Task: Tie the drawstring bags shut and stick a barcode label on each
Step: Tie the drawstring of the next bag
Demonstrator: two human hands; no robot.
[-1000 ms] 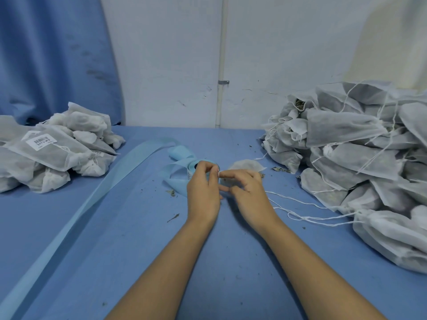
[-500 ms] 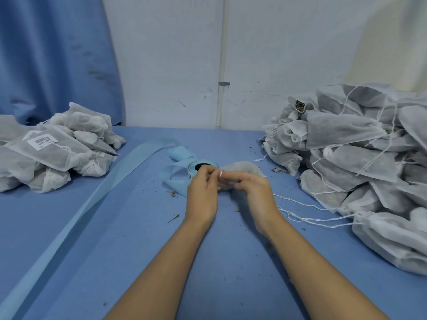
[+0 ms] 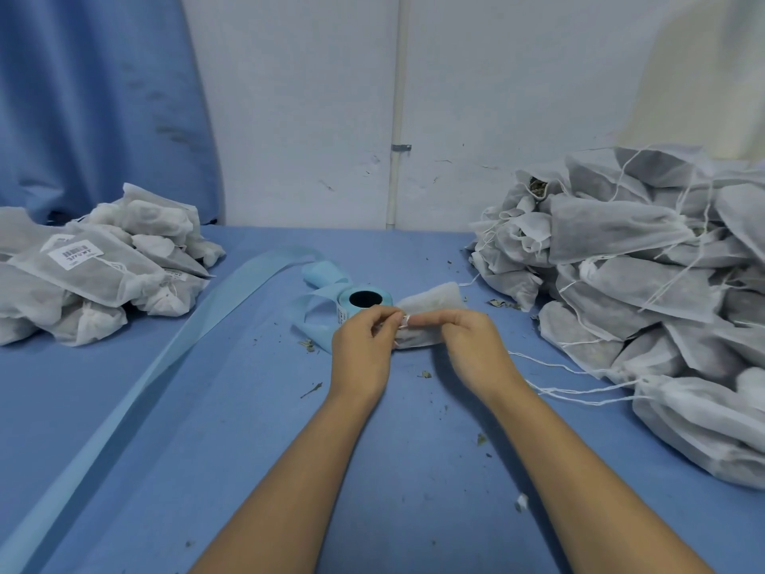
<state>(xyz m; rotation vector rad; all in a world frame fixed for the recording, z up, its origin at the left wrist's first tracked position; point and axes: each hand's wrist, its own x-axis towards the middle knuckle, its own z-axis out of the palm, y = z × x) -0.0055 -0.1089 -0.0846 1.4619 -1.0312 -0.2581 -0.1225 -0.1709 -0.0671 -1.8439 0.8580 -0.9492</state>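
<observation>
Two heaps flank the blue table [image 3: 248,449]: the big pile of untied bags [image 3: 645,283] at the right of the frame, the smaller labelled pile [image 3: 103,275] at the left. At centre, beside the label roll [image 3: 364,300], one bag [image 3: 434,298] that lay flat a second ago is now lifted between the right hand [image 3: 476,345], curled round it, and the left hand [image 3: 362,350], pinching its end. Where they meet shows a small white bit, cord or label I cannot tell, so tying looks under way.
</observation>
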